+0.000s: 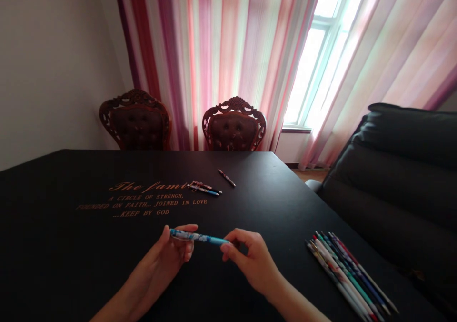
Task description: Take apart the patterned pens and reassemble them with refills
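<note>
Striped pink curtains (221,50) hang behind two carved chairs (233,124) at the far edge of a black table (89,265), which carries gold lettering (143,200). Above the table's near edge, both hands hold one blue pen (198,237) level between them. The left hand (171,255) pinches one end, thumb and fingers closed on the barrel; the right hand (250,260) grips the other end with fingertips together on it. A row of pens (348,269) lies side by side near the right edge of the table. Two more pens (204,188) lie touching near the middle, and a single pen (226,177) lies nearer the far edge. A dark sofa (403,169) stands beside the table on the right.
</note>
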Motion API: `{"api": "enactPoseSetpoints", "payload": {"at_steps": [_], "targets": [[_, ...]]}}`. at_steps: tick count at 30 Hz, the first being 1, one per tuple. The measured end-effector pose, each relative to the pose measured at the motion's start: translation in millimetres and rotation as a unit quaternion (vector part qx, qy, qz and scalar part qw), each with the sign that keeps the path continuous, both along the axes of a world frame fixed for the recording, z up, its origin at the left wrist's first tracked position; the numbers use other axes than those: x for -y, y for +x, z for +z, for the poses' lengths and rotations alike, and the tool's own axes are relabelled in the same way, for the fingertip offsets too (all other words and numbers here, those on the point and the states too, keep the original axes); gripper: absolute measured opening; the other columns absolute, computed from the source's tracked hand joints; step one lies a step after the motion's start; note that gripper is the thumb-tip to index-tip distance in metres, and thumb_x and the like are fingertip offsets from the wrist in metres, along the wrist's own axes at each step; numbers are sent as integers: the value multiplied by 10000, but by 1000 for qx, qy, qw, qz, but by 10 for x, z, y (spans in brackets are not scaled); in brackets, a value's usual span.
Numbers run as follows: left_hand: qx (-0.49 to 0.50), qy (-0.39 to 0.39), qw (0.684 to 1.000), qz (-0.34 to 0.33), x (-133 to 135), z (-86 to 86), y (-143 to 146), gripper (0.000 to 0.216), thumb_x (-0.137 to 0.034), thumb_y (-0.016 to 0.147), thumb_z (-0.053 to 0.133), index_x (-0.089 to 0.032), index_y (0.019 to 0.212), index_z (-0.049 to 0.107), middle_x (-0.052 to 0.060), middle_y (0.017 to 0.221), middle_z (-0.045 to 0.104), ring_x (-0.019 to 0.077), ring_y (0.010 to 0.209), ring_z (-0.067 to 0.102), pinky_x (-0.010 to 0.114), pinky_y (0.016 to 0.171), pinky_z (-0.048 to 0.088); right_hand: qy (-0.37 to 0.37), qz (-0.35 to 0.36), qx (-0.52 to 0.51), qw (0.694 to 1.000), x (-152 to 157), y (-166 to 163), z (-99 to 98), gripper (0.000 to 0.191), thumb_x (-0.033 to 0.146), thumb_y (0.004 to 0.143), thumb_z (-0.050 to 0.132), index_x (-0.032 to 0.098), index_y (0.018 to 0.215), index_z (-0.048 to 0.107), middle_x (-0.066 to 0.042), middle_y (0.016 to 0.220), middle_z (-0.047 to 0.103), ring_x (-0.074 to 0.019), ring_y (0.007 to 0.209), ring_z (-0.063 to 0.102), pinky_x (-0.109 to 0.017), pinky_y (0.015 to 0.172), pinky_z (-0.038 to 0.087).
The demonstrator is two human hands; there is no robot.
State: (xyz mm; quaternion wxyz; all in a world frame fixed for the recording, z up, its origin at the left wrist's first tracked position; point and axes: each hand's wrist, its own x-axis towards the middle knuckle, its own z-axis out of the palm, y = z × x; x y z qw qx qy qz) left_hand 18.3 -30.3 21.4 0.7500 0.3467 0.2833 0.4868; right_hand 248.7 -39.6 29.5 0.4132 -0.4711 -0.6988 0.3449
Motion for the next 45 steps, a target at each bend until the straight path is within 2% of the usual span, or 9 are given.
{"api": "enactPoseSetpoints", "payload": {"at_steps": [5,14,25,29,31,33,37,40,45], "targets": [[90,-50,993,-53,25,19,52,628,-654,908,402,-130,1032,726,70,803,615,181,759,527,324,761,436,39,-28,42,998,31,-47,-18,109,299,804,720,196,775,696,14,693,656,-137,654,586,-241,628,414],[18,6,1000,-23,-21,1,41,554,-589,940,406,-146,824,717,32,727,565,162,705,486,286,721,425,72,-17,74,994,48,-74,-103,103,293,800,737,206,783,684,9,716,631,-151,694,589,-263,667,413],[31,-45,998,-22,-1,-22,56,737,-724,881,327,-121,882,750,69,733,616,188,712,526,314,712,443,149,0,125,981,61,-57,-70,118,236,836,698,217,947,663,-7,799,640,-180,782,568,-322,780,402],[-15,-45,999,-14,-2,-52,33,807,-793,819,345,-134,1082,730,104,851,679,224,783,554,337,744,460,186,-20,142,972,59,-18,35,44,251,875,651,219,880,681,-22,825,628,-179,791,546,-330,780,409],[-37,-44,998,0,-36,-82,17,818,-830,770,368,-178,1118,718,95,866,699,229,749,555,338,695,467,205,-53,151,966,42,69,160,64,262,880,649,228,891,702,-27,841,623,-181,808,537,-332,782,416],[-72,-53,996,8,-100,-131,4,680,-766,778,469,-218,1087,725,76,846,712,230,733,561,338,685,481,217,-108,159,957,37,230,305,82,274,883,649,235,906,718,-28,839,623,-186,824,534,-336,791,421],[-132,-50,990,22,-225,-254,4,583,-729,675,622,-233,954,751,63,763,728,230,656,564,326,597,505,205,-271,145,929,171,805,456,156,302,925,585,243,976,721,-42,867,655,-204,874,562,-337,800,437],[-153,-59,986,17,-255,-326,29,541,-708,614,703,-244,887,751,48,719,737,214,605,575,306,563,515,174,-404,115,891,422,1414,313,247,403,920,555,219,935,719,-64,869,676,-216,834,602,-337,768,472],[-187,-41,981,37,-265,-405,88,599,-768,568,682,-225,813,751,41,609,712,213,543,582,301,503,501,90,-562,150,808,942,2351,-231,375,522,836,570,179,829,721,-100,809,707,-256,765,646,-356,716,497]]}}
